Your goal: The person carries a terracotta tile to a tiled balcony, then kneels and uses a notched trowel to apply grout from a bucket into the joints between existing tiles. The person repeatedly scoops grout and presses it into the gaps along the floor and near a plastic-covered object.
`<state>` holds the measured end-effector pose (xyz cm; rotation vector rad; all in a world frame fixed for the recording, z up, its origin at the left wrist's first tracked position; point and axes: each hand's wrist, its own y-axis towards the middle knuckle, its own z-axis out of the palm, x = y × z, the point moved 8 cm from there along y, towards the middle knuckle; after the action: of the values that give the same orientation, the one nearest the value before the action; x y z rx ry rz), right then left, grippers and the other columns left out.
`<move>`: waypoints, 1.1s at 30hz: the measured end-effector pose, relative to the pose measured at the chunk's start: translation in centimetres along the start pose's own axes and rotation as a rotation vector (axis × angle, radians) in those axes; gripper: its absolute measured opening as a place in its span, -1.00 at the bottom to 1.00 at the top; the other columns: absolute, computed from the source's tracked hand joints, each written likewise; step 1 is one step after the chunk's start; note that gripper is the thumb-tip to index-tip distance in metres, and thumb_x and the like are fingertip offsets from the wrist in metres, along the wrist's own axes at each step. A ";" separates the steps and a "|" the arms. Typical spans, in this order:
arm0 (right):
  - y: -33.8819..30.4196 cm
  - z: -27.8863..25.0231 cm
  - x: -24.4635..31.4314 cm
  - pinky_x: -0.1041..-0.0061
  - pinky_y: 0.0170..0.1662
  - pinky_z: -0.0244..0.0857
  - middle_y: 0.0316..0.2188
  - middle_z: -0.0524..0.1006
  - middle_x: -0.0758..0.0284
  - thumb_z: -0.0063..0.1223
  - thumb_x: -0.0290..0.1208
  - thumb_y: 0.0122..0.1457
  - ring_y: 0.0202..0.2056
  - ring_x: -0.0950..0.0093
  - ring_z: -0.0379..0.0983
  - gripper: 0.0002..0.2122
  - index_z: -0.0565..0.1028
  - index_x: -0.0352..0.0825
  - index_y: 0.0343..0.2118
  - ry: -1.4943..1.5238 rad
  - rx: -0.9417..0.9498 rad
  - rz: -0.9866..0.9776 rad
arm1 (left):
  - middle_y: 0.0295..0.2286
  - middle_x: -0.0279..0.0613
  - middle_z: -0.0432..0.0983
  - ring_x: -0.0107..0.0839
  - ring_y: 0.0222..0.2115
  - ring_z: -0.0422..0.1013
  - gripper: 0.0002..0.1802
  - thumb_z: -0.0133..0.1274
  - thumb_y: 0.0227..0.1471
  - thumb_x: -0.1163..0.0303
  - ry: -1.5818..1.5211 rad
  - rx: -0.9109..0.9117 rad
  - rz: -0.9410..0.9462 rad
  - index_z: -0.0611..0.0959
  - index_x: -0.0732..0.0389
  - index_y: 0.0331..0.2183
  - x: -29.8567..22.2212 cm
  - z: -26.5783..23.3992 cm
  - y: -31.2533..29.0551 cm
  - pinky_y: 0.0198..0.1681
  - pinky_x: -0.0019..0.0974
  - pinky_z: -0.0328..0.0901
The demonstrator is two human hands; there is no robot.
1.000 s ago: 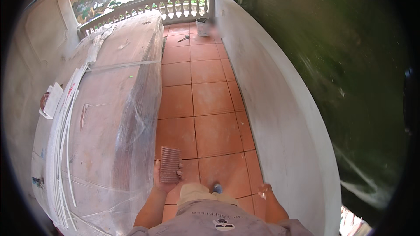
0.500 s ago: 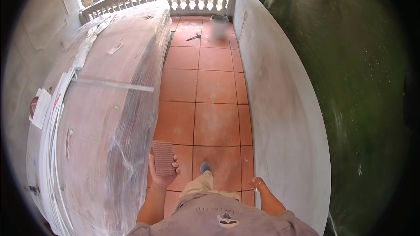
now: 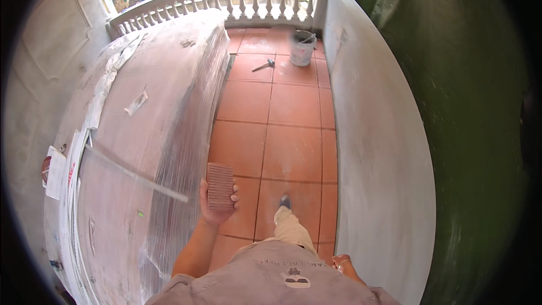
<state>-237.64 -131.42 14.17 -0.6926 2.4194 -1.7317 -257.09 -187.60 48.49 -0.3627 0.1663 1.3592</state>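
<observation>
My left hand is closed around a reddish-brown rectangular block with fine parallel ridges on its upper face. The thumb lies along its left side and the fingertips curl over its right edge. It is held up over the tiled floor, just right of a stack wrapped in clear plastic. Low at my right side hangs my right hand, a bracelet at its wrist, near the grey wall. My shirt partly covers it, and its fingers do not show clearly.
The tall plastic-wrapped stack lines the left side, and a low grey wall the right. Ahead, a hammer lies on the tiles beside a whitish bucket. A balustrade crosses the far end. Green sheeting hangs beyond the wall.
I have stepped forward, and the bucket and hammer appear nearer. My left hand still carries the ridged block, now higher in view. My right hand has swung back toward my body.
</observation>
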 end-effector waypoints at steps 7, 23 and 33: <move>9.6 -2.4 43.7 0.40 -0.31 0.52 -0.31 0.63 0.30 0.17 -0.31 0.14 -0.36 0.44 0.56 -0.73 0.57 -0.28 -0.11 -1.740 -0.180 -1.020 | -0.16 -0.04 0.53 -0.23 -0.25 0.52 -0.01 -0.14 0.08 -0.45 0.033 -0.052 0.163 0.39 0.31 0.12 -11.2 2.3 15.9 -0.24 -0.08 0.48; 6.8 5.4 101.6 0.19 0.06 0.34 -0.13 0.59 0.02 -0.02 0.14 0.19 -0.05 0.03 0.51 -0.46 0.61 -0.34 -0.15 -1.085 0.249 -0.642 | -0.19 -0.02 0.53 -0.18 -0.25 0.54 0.09 -0.27 0.05 -0.54 -0.019 -0.260 0.069 0.38 0.33 0.12 -38.7 -8.9 60.7 -0.16 -0.05 0.47; 6.5 3.9 128.5 0.44 -0.32 0.29 -0.57 0.46 0.37 -0.13 -0.03 0.34 -0.46 0.53 0.31 -0.56 0.52 -0.36 -0.40 -0.423 0.523 -0.695 | -0.22 -0.05 0.53 -0.18 -0.25 0.52 0.07 -0.26 0.04 -0.54 0.055 -0.267 -0.121 0.41 0.33 0.08 -50.6 -13.5 90.1 -0.15 -0.07 0.46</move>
<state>-353.16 -185.54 31.01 -1.7149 1.4278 -2.0163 -354.14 -224.14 38.13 -0.6251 0.0075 1.2539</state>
